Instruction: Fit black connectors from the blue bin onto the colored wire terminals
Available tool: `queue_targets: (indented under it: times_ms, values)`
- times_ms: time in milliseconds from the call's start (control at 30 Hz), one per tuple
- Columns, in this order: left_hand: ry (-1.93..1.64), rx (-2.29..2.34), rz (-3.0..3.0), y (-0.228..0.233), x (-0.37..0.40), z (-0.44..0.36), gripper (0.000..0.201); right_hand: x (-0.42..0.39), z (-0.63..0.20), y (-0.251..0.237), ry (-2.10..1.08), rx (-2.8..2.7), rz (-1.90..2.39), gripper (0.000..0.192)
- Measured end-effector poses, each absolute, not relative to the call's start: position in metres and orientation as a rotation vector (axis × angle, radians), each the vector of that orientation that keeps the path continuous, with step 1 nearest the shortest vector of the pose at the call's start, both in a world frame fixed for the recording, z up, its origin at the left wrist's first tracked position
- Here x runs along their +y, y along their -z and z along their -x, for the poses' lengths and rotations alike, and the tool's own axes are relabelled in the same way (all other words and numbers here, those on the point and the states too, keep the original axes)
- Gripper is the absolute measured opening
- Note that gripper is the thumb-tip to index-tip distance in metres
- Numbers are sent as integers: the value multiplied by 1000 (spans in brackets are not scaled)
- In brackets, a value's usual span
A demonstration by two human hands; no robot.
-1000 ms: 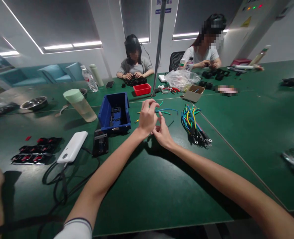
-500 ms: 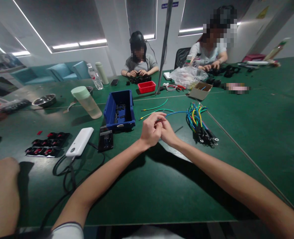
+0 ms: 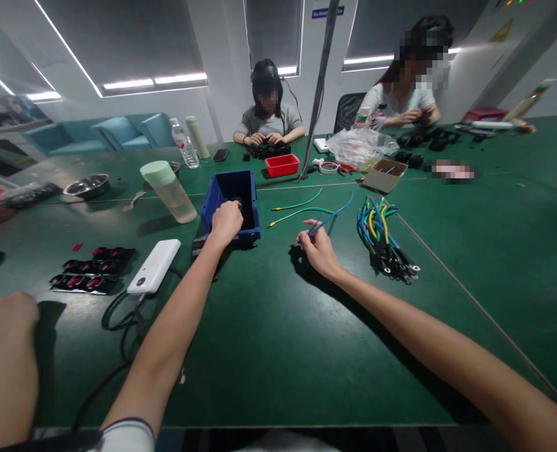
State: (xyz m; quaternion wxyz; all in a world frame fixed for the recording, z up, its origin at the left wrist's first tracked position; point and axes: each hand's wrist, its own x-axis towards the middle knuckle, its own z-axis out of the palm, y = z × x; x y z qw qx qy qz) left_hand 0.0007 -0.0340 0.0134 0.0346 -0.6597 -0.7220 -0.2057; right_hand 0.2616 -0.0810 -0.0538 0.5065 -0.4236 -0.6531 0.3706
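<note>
My left hand (image 3: 227, 221) reaches over the near wall of the blue bin (image 3: 254, 213), with its fingers curled down inside. Whatever those fingers pinch is hidden behind the hand. Small black parts in the bin are mostly covered from view. On the right, my right hand (image 3: 319, 247) grips a blue wire (image 3: 341, 210) just above the green table. The wire's free end points up and to the right, curving slightly. Two green wires (image 3: 301, 213) with yellowish ends lie between bin and hand. A bundle of coloured wires (image 3: 377, 229) with black-sleeved ring terminals rests beyond my right hand.
A translucent bottle (image 3: 169, 193) stands left of the bin, near a white power bank (image 3: 154, 267) with a black cable. Black-and-red packets (image 3: 92, 270) lie further left. Across the table are a red tray (image 3: 282, 166), a small cardboard box (image 3: 384, 176) and two people working.
My hands were together at the table's middle; now they are apart. My left hand has moved left into the blue bin, while my right hand keeps the blue wire, now separate from the bundle.
</note>
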Motion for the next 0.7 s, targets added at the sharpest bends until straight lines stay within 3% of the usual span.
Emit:
queue_targets:
  times_ms: [167, 700]
  values:
    - [315, -2392, 2178, 8, -21, 5, 37, -78, -260, 55, -1019, -1578, 963, 32]
    - [290, -2488, 2088, 1, -13, 5, 27, -91, -255, 64, -1178, -1299, 982, 31]
